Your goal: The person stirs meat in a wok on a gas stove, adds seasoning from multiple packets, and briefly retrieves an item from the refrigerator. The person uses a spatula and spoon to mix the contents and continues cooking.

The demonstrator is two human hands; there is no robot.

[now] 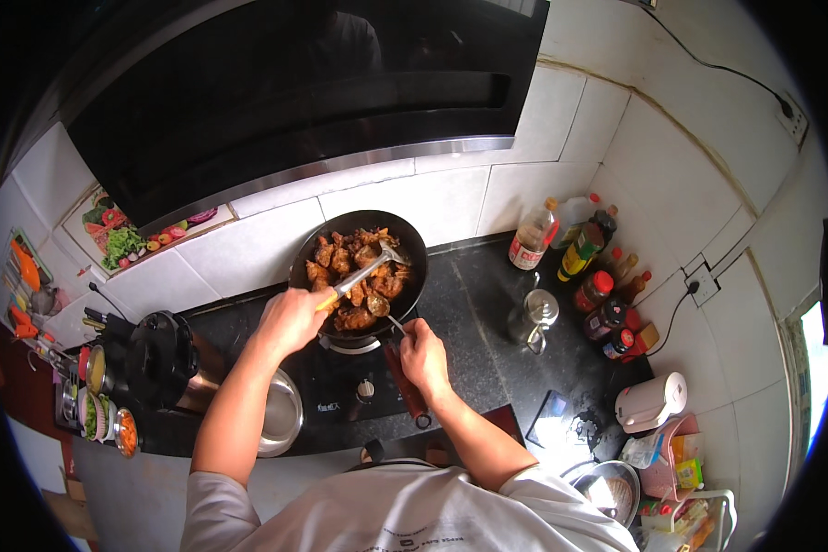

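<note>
A dark wok point(417, 265) on the gas stove holds browned, sauced meat pieces point(341, 259). My left hand point(291, 321) is closed around the yellow handle of a metal spatula point(362, 272), whose head lies among the pieces at the wok's upper right. In my right hand point(423, 355) is the thin handle of a metal spoon point(378, 304); its bowl is over the meat near the wok's lower right and looks wet with sauce. Below the right hand, the wok's reddish-brown handle point(406, 386) points towards me.
A range hood point(303, 103) overhangs the stove. Left are a black pot point(157, 359), a metal bowl point(281, 414) and a bowl of shredded orange food point(126, 432). Right are a glass cruet point(539, 310), sauce bottles point(533, 238), a kettle point(651, 402) and a phone-like dark slab point(550, 417).
</note>
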